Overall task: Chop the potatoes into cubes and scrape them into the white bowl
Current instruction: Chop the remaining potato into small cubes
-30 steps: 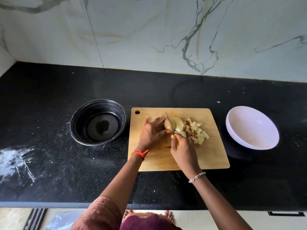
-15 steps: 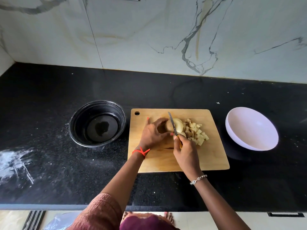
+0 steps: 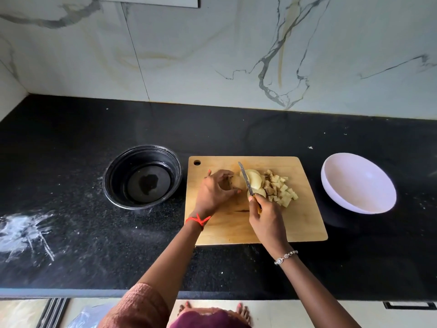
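On the wooden cutting board (image 3: 305, 226), the left hand (image 3: 212, 192) is curling around the half-sliced potato's (image 3: 254, 182) left end while the right hand (image 3: 267, 221) is gripping the knife (image 3: 246, 179). Potato cubes (image 3: 281, 189) are lying just right, toward the white bowl (image 3: 354, 181). The potato is likely firm and wet-slick, so holding its uncut end looks safest.

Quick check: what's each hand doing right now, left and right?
Left hand: fingers curled round a potato piece on the cutting board.
Right hand: grips the knife by its handle.
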